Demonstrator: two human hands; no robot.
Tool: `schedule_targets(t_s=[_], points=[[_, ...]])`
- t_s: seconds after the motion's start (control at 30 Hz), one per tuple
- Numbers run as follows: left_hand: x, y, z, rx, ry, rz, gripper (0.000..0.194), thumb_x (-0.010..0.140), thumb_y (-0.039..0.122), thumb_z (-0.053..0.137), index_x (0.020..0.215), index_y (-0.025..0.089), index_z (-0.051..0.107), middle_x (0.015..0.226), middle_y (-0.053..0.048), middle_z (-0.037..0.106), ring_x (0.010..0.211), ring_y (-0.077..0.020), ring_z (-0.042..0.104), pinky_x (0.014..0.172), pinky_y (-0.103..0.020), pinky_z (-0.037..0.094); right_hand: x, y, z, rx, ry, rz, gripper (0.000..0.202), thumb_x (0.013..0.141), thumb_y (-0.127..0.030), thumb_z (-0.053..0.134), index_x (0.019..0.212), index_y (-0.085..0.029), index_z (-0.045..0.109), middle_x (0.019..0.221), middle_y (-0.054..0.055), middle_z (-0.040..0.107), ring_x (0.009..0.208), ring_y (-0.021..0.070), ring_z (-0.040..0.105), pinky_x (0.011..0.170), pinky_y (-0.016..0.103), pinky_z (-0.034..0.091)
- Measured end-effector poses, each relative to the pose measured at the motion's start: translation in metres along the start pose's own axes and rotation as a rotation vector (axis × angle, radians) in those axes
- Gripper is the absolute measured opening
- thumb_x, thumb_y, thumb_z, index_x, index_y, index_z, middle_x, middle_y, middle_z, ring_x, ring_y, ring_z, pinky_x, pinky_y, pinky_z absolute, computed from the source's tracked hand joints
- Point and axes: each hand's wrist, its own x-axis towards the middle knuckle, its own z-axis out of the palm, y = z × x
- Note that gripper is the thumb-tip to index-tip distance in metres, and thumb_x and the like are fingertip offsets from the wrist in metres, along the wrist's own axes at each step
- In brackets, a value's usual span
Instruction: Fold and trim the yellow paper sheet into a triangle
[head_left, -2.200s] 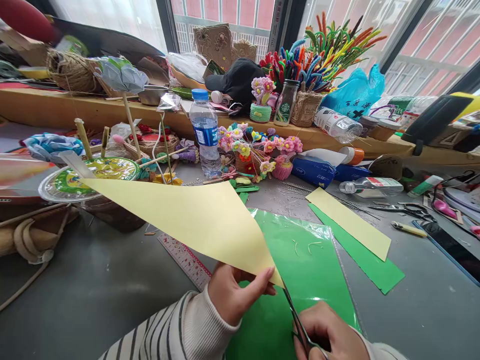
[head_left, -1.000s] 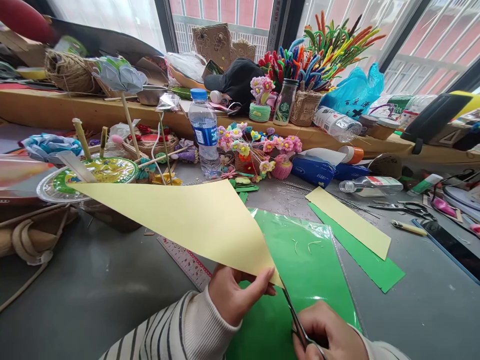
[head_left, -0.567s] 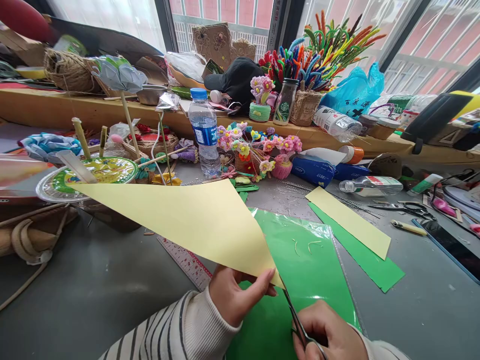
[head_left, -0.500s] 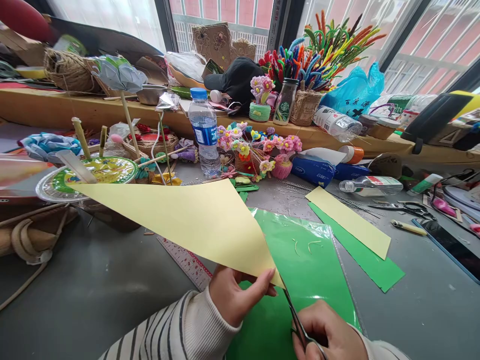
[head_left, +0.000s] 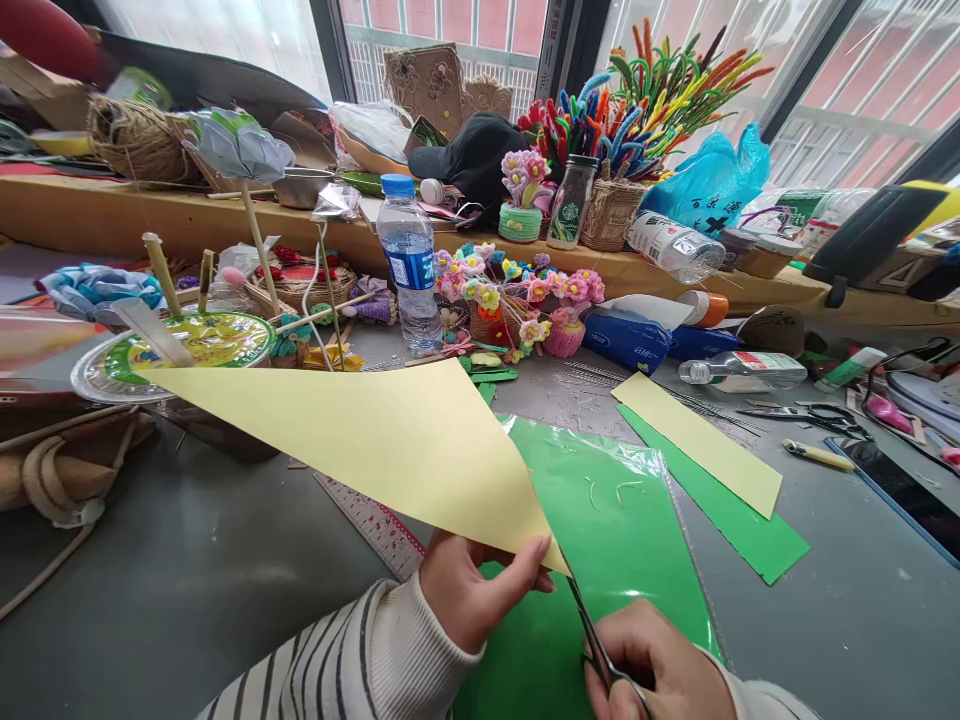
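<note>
A large sheet of pale yellow paper (head_left: 390,450) is pinched near its lower right corner by my left hand (head_left: 480,590), thumb on top. The sheet bends a little and stretches up to the left, above the table. My right hand (head_left: 652,660) is closed around the handles of a pair of scissors (head_left: 589,625). Their tips meet the yellow paper's right edge, just beside my left fingertips. Under both hands lies a green sheet in a clear plastic sleeve (head_left: 615,520), with thin yellow paper slivers (head_left: 630,488) on it.
A yellow strip (head_left: 705,440) lies over a green strip (head_left: 772,550) at right. Near them are other scissors (head_left: 825,415), a phone (head_left: 900,490) and a bottle (head_left: 742,370). A ruler (head_left: 375,525) lies left, partly under the paper. Behind stand a water bottle (head_left: 409,260) and fuzzy flowers (head_left: 517,290).
Almost nothing differs. Both hands, the yellow paper and the scissors keep nearly the same place; the scissor blades look slightly more closed.
</note>
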Motion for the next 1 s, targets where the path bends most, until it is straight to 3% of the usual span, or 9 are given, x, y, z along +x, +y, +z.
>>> schedule_targets(t_s=[0.17, 0.37, 0.57, 0.83, 1.0], points=[[-0.0007, 0.0005, 0.0001, 0.035, -0.037, -0.006, 0.008, 0.062, 0.017, 0.058, 0.056, 0.012, 0.06, 0.048, -0.001, 0.062, 0.043, -0.0129, 0.059, 0.05, -0.02, 0.052, 0.0027, 0.0039, -0.0009, -0.035, -0.012, -0.009, 0.068, 0.049, -0.081, 0.021, 0.042, -0.015, 0.039, 0.038, -0.003, 0.03, 0.039, 0.0064, 0.029, 0.034, 0.02, 0.019], [-0.0004, 0.0, -0.0002, 0.012, -0.025, -0.019, 0.007, 0.062, 0.018, 0.059, 0.058, 0.012, 0.06, 0.049, -0.001, 0.062, 0.044, -0.0138, 0.059, 0.05, -0.021, 0.052, 0.002, 0.0015, -0.0002, 0.027, 0.025, -0.004, 0.064, 0.049, -0.078, 0.03, 0.041, -0.016, 0.037, 0.036, -0.006, 0.023, 0.037, 0.0054, 0.025, 0.033, 0.02, 0.014], [-0.0011, 0.0004, 0.0001, 0.069, -0.036, -0.007, 0.007, 0.063, 0.019, 0.058, 0.061, 0.013, 0.06, 0.045, 0.0, 0.062, 0.044, -0.014, 0.06, 0.051, -0.02, 0.052, 0.001, 0.0006, 0.0013, 0.01, 0.004, -0.027, 0.067, 0.05, -0.079, 0.025, 0.042, -0.015, 0.04, 0.038, -0.003, 0.031, 0.038, 0.0058, 0.029, 0.034, 0.02, 0.019], [-0.0015, 0.0, 0.0008, 0.053, -0.02, -0.032, 0.007, 0.062, 0.019, 0.058, 0.06, 0.013, 0.058, 0.047, -0.001, 0.062, 0.043, -0.014, 0.06, 0.051, -0.021, 0.052, 0.003, -0.0024, -0.0006, 0.066, 0.013, 0.004, 0.064, 0.048, -0.079, 0.031, 0.041, -0.015, 0.038, 0.036, -0.005, 0.025, 0.038, 0.0056, 0.026, 0.035, 0.021, 0.015], [-0.003, 0.0013, 0.0023, 0.041, -0.013, -0.024, 0.016, 0.062, 0.018, 0.059, 0.078, 0.012, 0.058, 0.046, 0.002, 0.061, 0.044, -0.0133, 0.06, 0.05, -0.018, 0.051, 0.001, -0.0019, 0.0005, 0.018, 0.024, -0.002, 0.067, 0.048, -0.08, 0.027, 0.042, -0.015, 0.041, 0.037, -0.004, 0.028, 0.039, 0.0059, 0.027, 0.035, 0.02, 0.017]])
